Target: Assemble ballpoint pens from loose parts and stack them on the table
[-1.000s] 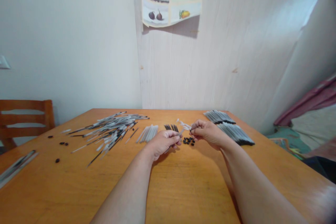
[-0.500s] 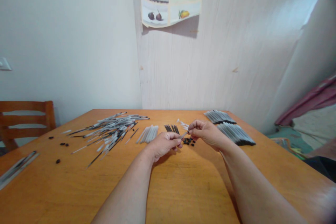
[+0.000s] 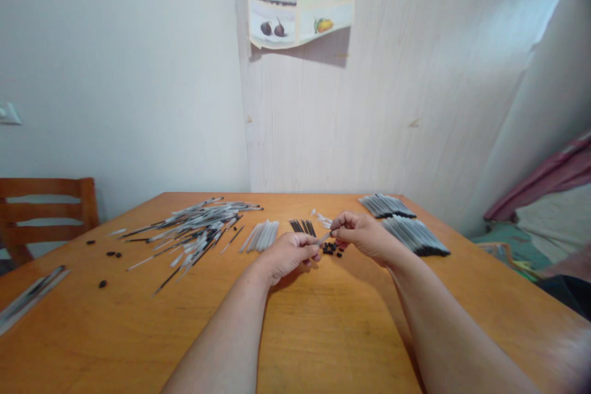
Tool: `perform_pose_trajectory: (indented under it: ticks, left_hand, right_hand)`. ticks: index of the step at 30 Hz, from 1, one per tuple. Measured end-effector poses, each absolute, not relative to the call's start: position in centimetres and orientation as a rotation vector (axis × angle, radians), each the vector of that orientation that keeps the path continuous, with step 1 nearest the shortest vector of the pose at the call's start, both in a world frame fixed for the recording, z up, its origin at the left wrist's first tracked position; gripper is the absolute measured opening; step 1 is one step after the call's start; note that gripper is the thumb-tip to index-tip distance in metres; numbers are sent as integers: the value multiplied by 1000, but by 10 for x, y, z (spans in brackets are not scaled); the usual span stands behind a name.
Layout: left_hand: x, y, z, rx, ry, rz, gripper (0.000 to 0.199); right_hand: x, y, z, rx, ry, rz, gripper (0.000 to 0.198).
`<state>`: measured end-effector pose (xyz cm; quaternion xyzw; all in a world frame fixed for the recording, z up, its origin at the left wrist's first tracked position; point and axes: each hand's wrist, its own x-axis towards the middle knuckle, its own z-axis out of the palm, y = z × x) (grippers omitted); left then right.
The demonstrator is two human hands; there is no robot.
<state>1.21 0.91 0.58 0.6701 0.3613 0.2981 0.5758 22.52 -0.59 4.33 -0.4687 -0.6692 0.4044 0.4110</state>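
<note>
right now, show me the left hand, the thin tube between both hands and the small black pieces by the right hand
Left hand (image 3: 287,255): head view, back of the hand
Thin tube (image 3: 324,238): head view, its exposed stretch
Small black pieces (image 3: 328,250): head view, cluster's middle

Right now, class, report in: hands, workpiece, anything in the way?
Left hand gripping slim translucent plastic tube. Right hand pinched at its tip. Small black plastic pieces lying nearby; nothing seen blocking.

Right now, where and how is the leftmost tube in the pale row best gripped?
Probably pinch the leftmost tube at mid-length, across its width, from above and its left: it lies flat, long and slim, with neighbouring tubes only on its right, where the left hand also is.
</note>
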Motion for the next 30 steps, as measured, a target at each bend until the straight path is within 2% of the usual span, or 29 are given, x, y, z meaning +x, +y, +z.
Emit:
perform_pose_trajectory:
  ticks: [24,30]
  left_hand:
    - [13,10,4,1512,828,690,37]
    - [12,8,7,1507,809,708,39]
  right_hand:
    - [222,-7,43,-1159,-1726,1010,13]
    - [223,-7,44,-1170,-1702,1059,20]
